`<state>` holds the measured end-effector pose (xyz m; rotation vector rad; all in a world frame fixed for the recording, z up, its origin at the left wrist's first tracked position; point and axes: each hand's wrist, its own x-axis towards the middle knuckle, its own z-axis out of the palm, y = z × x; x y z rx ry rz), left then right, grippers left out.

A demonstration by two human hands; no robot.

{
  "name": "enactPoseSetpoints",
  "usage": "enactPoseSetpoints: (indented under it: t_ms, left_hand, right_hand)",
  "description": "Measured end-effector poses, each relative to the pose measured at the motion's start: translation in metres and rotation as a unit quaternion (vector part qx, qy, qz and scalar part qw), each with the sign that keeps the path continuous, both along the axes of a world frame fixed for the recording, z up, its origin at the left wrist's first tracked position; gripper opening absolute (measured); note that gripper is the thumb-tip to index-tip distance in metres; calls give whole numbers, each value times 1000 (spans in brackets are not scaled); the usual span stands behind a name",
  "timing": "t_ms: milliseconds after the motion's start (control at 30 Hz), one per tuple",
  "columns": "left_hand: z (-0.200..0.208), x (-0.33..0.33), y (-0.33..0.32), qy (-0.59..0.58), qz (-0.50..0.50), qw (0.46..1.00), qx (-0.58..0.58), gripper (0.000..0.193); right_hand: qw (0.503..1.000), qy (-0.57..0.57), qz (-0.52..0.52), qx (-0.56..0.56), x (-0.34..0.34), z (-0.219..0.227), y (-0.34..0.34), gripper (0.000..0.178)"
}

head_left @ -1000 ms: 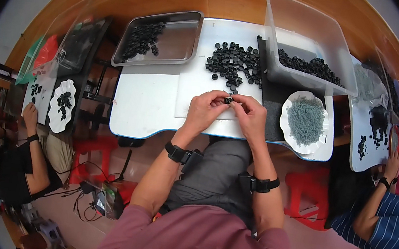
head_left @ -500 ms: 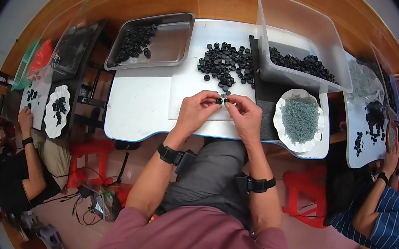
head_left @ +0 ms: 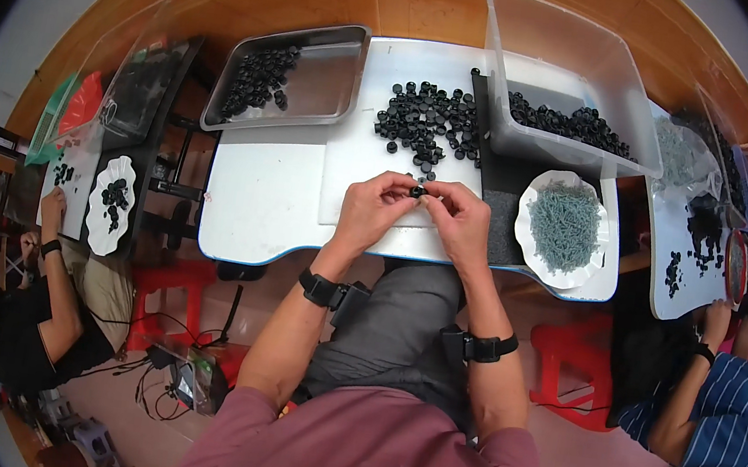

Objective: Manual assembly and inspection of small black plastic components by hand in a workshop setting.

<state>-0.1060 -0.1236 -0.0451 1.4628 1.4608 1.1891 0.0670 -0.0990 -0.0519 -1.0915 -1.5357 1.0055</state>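
Observation:
My left hand and my right hand meet fingertip to fingertip above the near part of a white board. Pinched between both thumbs and forefingers is a small black round part, partly covered by the fingers. Just beyond my fingertips begins a loose pile of black knob-like parts. To the right of my right hand, a white wavy-edged dish holds a heap of small grey-green pieces, too fine to make out singly.
A metal tray with black parts stands back left; a clear plastic bin with more stands back right, on a black mat. Co-workers sit left and right. Red stools flank me below the table.
Two small black pieces, one at each hand's fingertips, were slightly apart; now they appear together as one between my fingers. The right co-worker's hands have moved apart.

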Motion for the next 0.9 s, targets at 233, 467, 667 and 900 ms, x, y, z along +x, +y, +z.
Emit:
enactPoseSetpoints:
  t_ms: [233,467,667,900]
  left_hand:
    - [0,0,0,5,-3,1000,12,25]
    - [-3,-2,-1,-6,-13,1000,19,25]
    - [-5,-2,2,-1,-15,1000,27,26]
    - [-4,-2,0,27,-14,999,19,27]
  right_hand:
    - [1000,7,3,-11,0,-6,0,18]
    - [1000,17,16,-3,1,1,1,18]
    - [999,35,12,-32,0,-3,2,15]
    - [996,36,26,-79,0,-1,2,14]
